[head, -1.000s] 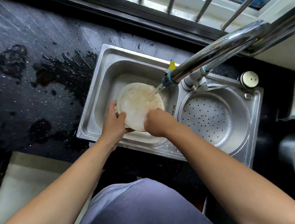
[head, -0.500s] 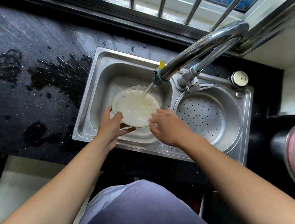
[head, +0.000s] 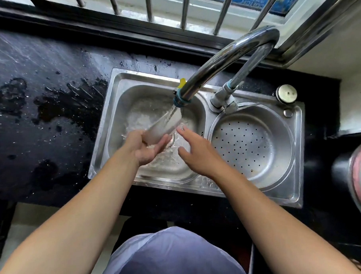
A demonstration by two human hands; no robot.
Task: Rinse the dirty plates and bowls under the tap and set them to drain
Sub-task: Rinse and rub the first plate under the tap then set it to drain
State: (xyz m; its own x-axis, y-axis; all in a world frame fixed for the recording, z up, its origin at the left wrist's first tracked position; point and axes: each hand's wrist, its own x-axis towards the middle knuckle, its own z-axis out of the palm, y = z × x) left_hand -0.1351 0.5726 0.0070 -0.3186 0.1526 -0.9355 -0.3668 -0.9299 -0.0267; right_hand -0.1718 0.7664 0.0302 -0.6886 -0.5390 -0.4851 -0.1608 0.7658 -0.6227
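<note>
A pale plate (head: 163, 125) is tilted steeply on edge in the left basin of the steel sink (head: 105, 133), blurred by motion. Water from the curved chrome tap (head: 220, 60) runs onto it. My left hand (head: 146, 147) grips the plate's lower edge from below, palm up. To the plate's right, my right hand (head: 197, 152) hovers with its fingers spread, holding nothing and just off the plate.
A perforated steel drain basin (head: 251, 148) fills the sink's right half and holds nothing. The black counter (head: 42, 110) on the left is wet with puddles. A round object (head: 360, 175) with coloured rings shows at the right edge. Window bars (head: 185, 10) run along the back.
The plate has turned from lying face-up to standing nearly on edge under the stream. My right hand has come off the plate and opened. The view has shifted closer to the sink.
</note>
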